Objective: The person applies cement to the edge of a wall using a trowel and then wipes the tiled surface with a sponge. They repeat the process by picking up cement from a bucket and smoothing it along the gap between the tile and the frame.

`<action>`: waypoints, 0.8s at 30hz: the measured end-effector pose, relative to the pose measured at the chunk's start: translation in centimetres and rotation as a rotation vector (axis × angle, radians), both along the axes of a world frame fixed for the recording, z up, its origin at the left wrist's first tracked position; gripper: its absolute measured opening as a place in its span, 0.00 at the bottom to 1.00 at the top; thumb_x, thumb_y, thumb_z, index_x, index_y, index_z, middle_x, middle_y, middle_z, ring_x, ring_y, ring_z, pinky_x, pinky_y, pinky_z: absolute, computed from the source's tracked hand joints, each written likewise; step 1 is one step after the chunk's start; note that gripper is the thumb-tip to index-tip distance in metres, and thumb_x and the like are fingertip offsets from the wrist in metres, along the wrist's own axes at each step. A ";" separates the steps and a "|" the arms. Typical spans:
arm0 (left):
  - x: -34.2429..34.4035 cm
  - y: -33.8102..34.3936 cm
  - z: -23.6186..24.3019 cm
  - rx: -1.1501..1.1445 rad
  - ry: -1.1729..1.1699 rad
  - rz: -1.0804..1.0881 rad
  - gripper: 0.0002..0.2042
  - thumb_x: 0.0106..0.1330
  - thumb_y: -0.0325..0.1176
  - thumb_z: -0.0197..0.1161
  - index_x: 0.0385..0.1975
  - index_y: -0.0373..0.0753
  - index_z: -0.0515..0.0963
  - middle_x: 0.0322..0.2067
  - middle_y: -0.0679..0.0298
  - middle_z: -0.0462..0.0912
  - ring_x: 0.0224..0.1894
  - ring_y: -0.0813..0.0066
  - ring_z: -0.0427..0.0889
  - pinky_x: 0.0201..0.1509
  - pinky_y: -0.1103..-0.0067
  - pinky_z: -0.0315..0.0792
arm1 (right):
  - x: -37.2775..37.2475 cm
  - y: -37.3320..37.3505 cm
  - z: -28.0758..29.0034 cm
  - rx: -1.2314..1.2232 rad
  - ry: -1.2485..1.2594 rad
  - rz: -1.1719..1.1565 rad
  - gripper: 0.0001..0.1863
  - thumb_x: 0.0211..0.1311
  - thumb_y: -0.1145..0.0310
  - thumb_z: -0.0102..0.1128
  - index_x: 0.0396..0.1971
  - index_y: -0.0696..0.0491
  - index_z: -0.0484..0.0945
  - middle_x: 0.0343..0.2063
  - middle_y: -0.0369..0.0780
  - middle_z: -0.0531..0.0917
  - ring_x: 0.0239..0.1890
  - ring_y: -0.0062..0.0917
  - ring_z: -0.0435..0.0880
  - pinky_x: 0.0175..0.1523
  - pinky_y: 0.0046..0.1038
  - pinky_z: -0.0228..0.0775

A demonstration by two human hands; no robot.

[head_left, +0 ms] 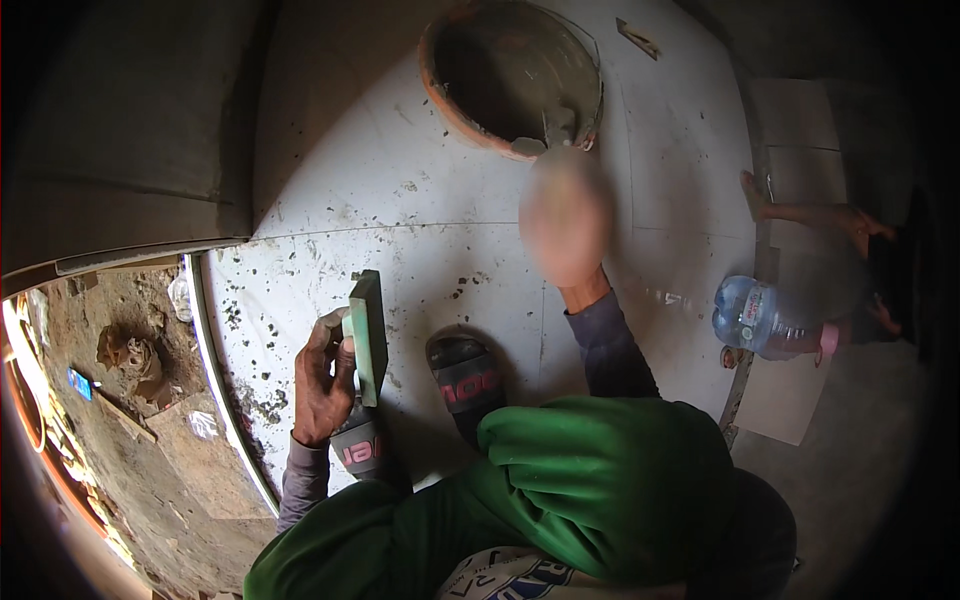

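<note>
My left hand (322, 385) grips a green plastering float (370, 335) by the handle on its back. The float is held on edge above the white floor, beside my sandals. My right hand (566, 215) is stretched forward to the near rim of an orange bucket (440, 95), whose inside is coated with grey mortar. A blur covers this hand, so its fingers and whatever may be in them cannot be made out. Just beyond it, a mortar-smeared grey tool (560, 125) shows at the bucket's near right rim, its kind unclear.
Mortar crumbs (262, 400) dot the white floor (480, 260). At right stands or lies a clear water bottle (745, 312) near another person's bare limbs (820, 218). A small flat piece (638, 38) lies at far right. Rough ground (175, 450) with crumpled paper (145, 365) borders the left.
</note>
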State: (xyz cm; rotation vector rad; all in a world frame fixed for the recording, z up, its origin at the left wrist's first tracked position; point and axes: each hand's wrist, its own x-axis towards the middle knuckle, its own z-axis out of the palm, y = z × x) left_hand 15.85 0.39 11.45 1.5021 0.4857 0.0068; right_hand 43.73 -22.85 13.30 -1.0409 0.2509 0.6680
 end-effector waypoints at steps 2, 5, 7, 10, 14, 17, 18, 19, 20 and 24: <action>-0.3 0.1 -0.2 -0.155 -0.012 0.036 0.18 0.80 0.34 0.55 0.63 0.30 0.70 0.56 0.57 0.80 0.57 0.72 0.77 0.63 0.74 0.70 | -1.0 -1.3 -1.2 0.023 -0.007 0.020 0.24 0.81 0.46 0.40 0.33 0.51 0.73 0.15 0.30 0.67 0.14 0.17 0.62 0.27 0.23 0.57; -0.9 0.4 -0.6 -0.359 -0.068 0.086 0.19 0.78 0.30 0.54 0.65 0.31 0.70 0.61 0.58 0.78 0.61 0.71 0.76 0.67 0.75 0.68 | -3.9 -3.0 -1.8 0.023 0.001 0.010 0.25 0.81 0.46 0.38 0.32 0.51 0.72 0.15 0.30 0.66 0.14 0.18 0.61 0.26 0.23 0.56; -1.2 0.5 -0.8 -0.470 -0.093 0.108 0.20 0.77 0.31 0.55 0.66 0.31 0.69 0.61 0.58 0.78 0.61 0.72 0.77 0.66 0.75 0.70 | -5.8 -4.0 -1.2 0.052 0.116 0.011 0.26 0.82 0.46 0.38 0.33 0.52 0.73 0.15 0.31 0.69 0.14 0.17 0.63 0.25 0.24 0.57; -1.6 0.4 -1.0 -0.569 -0.042 0.181 0.28 0.72 0.48 0.63 0.63 0.33 0.71 0.52 0.60 0.83 0.51 0.74 0.83 0.57 0.75 0.78 | -6.6 -4.2 -0.3 -0.153 0.069 -0.083 0.21 0.82 0.52 0.44 0.33 0.52 0.74 0.17 0.29 0.69 0.16 0.15 0.64 0.25 0.23 0.58; -1.9 0.0 -1.1 -0.583 -0.008 0.178 0.30 0.69 0.55 0.66 0.59 0.35 0.74 0.44 0.62 0.85 0.41 0.77 0.86 0.46 0.78 0.83 | -4.2 -2.3 -1.4 -0.757 -0.887 -0.151 0.07 0.76 0.68 0.58 0.38 0.56 0.74 0.22 0.26 0.68 0.21 0.11 0.63 0.28 0.18 0.59; -2.6 0.1 -1.3 -0.603 -0.042 0.174 0.31 0.68 0.57 0.67 0.58 0.36 0.75 0.44 0.62 0.85 0.41 0.77 0.86 0.46 0.78 0.83 | -3.0 -1.4 -3.8 -1.120 -1.133 -0.121 0.09 0.73 0.69 0.62 0.43 0.58 0.74 0.26 0.40 0.80 0.25 0.27 0.77 0.32 0.30 0.70; -2.9 0.2 -1.4 -0.585 0.008 0.228 0.32 0.67 0.58 0.68 0.56 0.36 0.75 0.43 0.63 0.85 0.42 0.77 0.86 0.46 0.78 0.83 | -3.5 -1.5 -4.7 -1.109 -1.137 -0.115 0.09 0.73 0.69 0.62 0.43 0.58 0.74 0.26 0.40 0.80 0.25 0.27 0.77 0.32 0.30 0.70; -3.3 0.3 -1.6 -0.576 0.017 0.271 0.32 0.67 0.58 0.68 0.56 0.36 0.75 0.43 0.63 0.85 0.42 0.77 0.86 0.46 0.78 0.83 | -4.4 -1.9 -5.4 -1.126 -1.158 -0.047 0.11 0.71 0.69 0.63 0.45 0.58 0.75 0.29 0.44 0.82 0.30 0.38 0.81 0.35 0.36 0.72; -3.6 0.4 -1.7 -0.600 0.004 0.273 0.30 0.67 0.57 0.68 0.56 0.36 0.76 0.44 0.62 0.86 0.42 0.77 0.86 0.47 0.77 0.83 | -5.5 -2.4 -6.2 -1.145 -1.177 0.012 0.13 0.69 0.69 0.64 0.47 0.59 0.75 0.33 0.49 0.83 0.35 0.49 0.84 0.38 0.43 0.75; -4.7 1.1 -2.4 -0.632 -0.007 0.326 0.26 0.68 0.50 0.69 0.55 0.37 0.75 0.46 0.61 0.85 0.45 0.73 0.87 0.52 0.75 0.83 | -10.1 -4.7 -8.6 -1.201 -1.131 0.146 0.14 0.68 0.68 0.64 0.47 0.60 0.76 0.34 0.50 0.82 0.36 0.48 0.83 0.39 0.43 0.75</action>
